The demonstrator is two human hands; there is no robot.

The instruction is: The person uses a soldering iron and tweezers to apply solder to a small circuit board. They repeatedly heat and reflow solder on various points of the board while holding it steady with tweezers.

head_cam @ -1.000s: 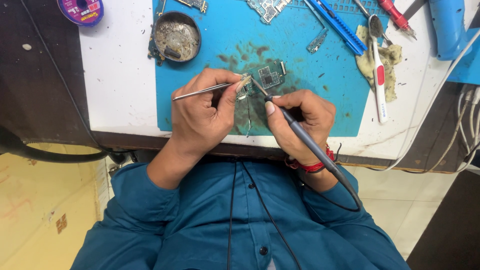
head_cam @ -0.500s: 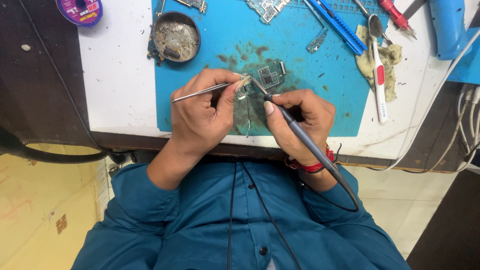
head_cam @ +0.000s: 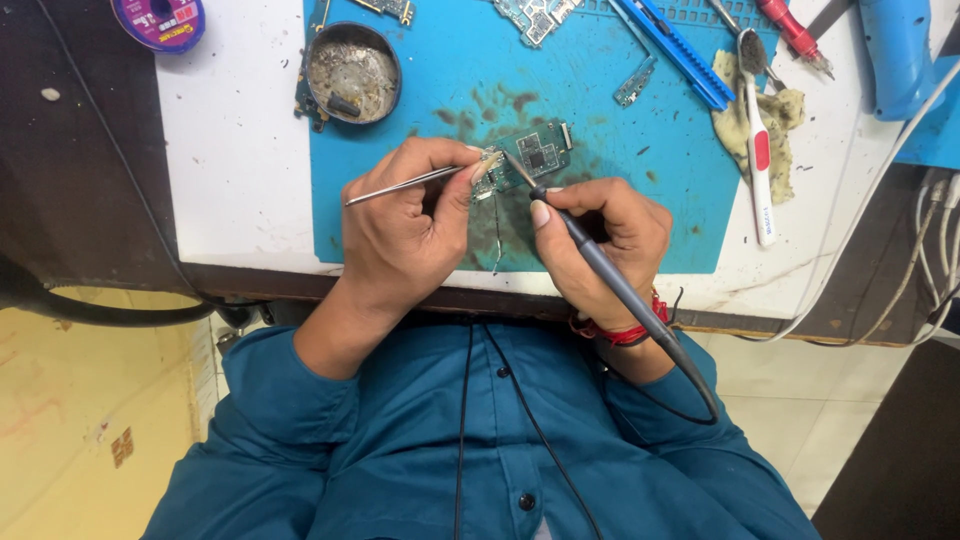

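- Your left hand (head_cam: pixel 405 225) is closed around a pair of thin metal tweezers (head_cam: pixel 405 185); their handle end sticks out toward 9 o'clock and their tips meet the left edge of the small green circuit board (head_cam: pixel 528 155).
- Your right hand (head_cam: pixel 600 240) is wrapped pen-style around a dark soldering iron (head_cam: pixel 600 270). Its tip points toward 11 o'clock and touches the board at the same spot as the tweezers; its cord trails off toward 5 o'clock, past your wrist.
- The circuit board lies on the blue work mat (head_cam: pixel 450 90), just at 12 o'clock from both hands, on a patch of dark stains.
- A thin wire (head_cam: pixel 497 235) hangs down from the board's near edge, between your two hands.
- At 10 o'clock from the board sits a round metal dish (head_cam: pixel 352 72) holding grey residue, on the mat's left edge.
- At 2 o'clock lies a blue flat tool (head_cam: pixel 672 52), with a small connector strip (head_cam: pixel 635 84) just beside it.
- At 3 o'clock, well apart, a white toothbrush (head_cam: pixel 758 140) rests across a stained yellowish cloth (head_cam: pixel 785 110) on the white table (head_cam: pixel 235 150).
- A purple spool (head_cam: pixel 158 20) sits at the far 10 o'clock corner.
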